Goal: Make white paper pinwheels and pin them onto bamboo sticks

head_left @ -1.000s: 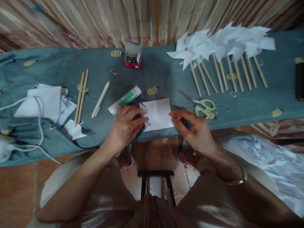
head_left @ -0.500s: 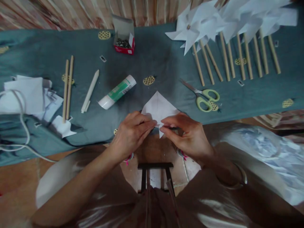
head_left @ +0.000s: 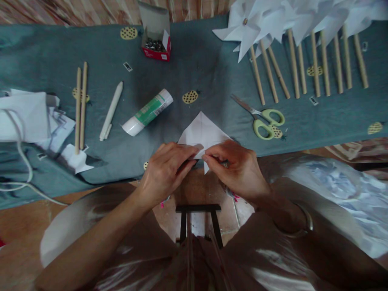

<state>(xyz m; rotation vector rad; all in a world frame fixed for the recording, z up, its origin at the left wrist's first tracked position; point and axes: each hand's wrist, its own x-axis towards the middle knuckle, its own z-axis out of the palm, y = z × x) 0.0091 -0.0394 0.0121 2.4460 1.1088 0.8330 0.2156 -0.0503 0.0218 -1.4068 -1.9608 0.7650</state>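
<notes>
A white paper square (head_left: 201, 127) lies at the table's front edge with one corner pointing away from me. My left hand (head_left: 169, 165) grips its left side between thumb and fingers. On the right, my right hand (head_left: 235, 163) pinches the paper near its middle, thumb and forefinger close to the left fingertips. A narrow paper point hangs down between the hands. The fingers hide much of the paper's lower part. Beyond it to the left rests a glue stick (head_left: 148, 112), and to the right lie scissors (head_left: 266, 121) with green handles.
Finished paper pinwheels (head_left: 245, 24) on wooden sticks fill the back right. An open red box (head_left: 156, 50) of small metal pieces stands at the back. Leftward are a white pen (head_left: 111, 111), two wooden sticks (head_left: 80, 109), stacked paper (head_left: 27, 117) and a white cable (head_left: 26, 157).
My fingertips have drawn closer together at the paper's middle, and the left fingers have shifted slightly on it. The whole view has tilted a little; the table items lie as before.
</notes>
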